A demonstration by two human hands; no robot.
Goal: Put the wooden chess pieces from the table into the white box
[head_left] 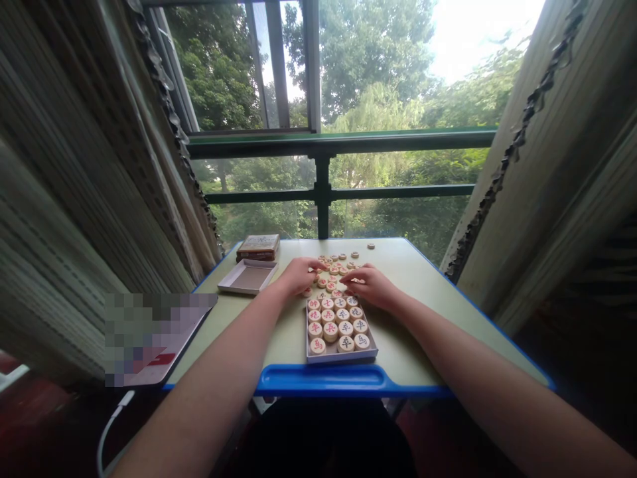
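Note:
Round wooden Chinese chess pieces (331,287) with red or dark characters lie loosely scattered on the table behind an open box. In this shallow box (343,358), several more pieces stand in rows, with a gap in the front row. My left hand (300,275) rests at the left side of the loose pieces, its fingers apart and reaching over them. From the right, my right hand (372,284) stretches its fingers over pieces just beyond the box's far edge. Neither hand visibly grips a piece, though the fingertips are small and partly hidden.
An empty shallow box lid (247,277) lies left on the table (418,345), with a brown box (258,247) behind it. A tablet-like device (172,345), partly blurred, overhangs the left edge; a white cable (112,421) hangs below. Curtains and a railed window surround the table.

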